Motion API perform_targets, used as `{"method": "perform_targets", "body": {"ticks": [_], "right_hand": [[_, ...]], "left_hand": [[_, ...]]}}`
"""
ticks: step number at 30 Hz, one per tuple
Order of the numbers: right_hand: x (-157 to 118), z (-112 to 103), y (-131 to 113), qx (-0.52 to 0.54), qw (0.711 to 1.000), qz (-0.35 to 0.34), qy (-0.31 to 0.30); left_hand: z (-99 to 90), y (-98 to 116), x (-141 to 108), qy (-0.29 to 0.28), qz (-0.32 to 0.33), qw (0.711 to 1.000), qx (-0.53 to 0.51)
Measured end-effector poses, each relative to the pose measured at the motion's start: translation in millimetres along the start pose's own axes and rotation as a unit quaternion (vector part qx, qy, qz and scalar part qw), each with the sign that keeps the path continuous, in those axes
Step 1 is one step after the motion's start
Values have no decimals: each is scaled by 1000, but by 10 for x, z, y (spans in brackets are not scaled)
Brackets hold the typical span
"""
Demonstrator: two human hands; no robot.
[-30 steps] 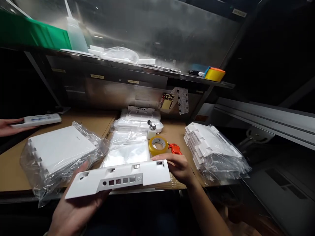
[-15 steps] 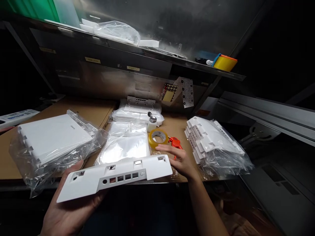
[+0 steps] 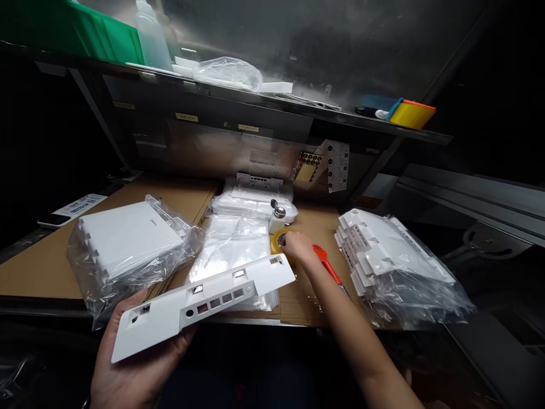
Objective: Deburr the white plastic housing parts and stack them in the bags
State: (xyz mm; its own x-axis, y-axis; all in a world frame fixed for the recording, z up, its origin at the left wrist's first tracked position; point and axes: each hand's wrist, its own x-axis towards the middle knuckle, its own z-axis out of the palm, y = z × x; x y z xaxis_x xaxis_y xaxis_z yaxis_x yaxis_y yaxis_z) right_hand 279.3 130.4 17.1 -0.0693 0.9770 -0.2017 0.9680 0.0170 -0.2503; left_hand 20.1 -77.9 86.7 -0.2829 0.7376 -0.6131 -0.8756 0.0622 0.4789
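My left hand [image 3: 135,372] is wrapped round the near-left part of a white plastic housing panel [image 3: 149,331] with a row of port cutouts along its edge. The panel is held in the air, tilted up to the right, over the table's front edge. My right hand [image 3: 297,246] has its fingers curled onto a roll of yellowish clear tape [image 3: 276,241] and hides most of the ring. Just right of that wrist lies a red-handled tool [image 3: 326,262], its tip partly behind the forearm. Clear plastic bags [image 3: 232,244] lie flat beyond the panel.
Bagged white panels are stacked at left [image 3: 130,236] and right [image 3: 392,250]. More wrapped panels [image 3: 259,190] and a small dispenser bottle [image 3: 277,220] stand behind. Cardboard [image 3: 42,264] covers the table. Overhead, a shelf [image 3: 306,108] carries a green bin [image 3: 102,34] and a yellow container [image 3: 413,113].
My right hand has gone from hovering open by the panel's right end to closing on the tape roll. The camera view has shifted left; my left hand still holds the panel, tilted more.
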Motion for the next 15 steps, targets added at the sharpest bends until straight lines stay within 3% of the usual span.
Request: {"method": "perform_targets", "body": {"ticks": [3, 7, 11, 15], "right_hand": [[-52, -35, 139, 25, 999, -24, 28], [-47, -210, 299, 74, 990, -49, 109], [92, -442, 238, 79, 978, -70, 182], [316, -587, 30, 50, 975, -91, 194]], "left_hand": [[-149, 39, 106, -1, -7, 1000, 0], [-337, 65, 262, -3, 0, 1000, 11], [-241, 64, 230, 17, -11, 1000, 3], [-73, 85, 148, 49, -36, 998, -22]]}}
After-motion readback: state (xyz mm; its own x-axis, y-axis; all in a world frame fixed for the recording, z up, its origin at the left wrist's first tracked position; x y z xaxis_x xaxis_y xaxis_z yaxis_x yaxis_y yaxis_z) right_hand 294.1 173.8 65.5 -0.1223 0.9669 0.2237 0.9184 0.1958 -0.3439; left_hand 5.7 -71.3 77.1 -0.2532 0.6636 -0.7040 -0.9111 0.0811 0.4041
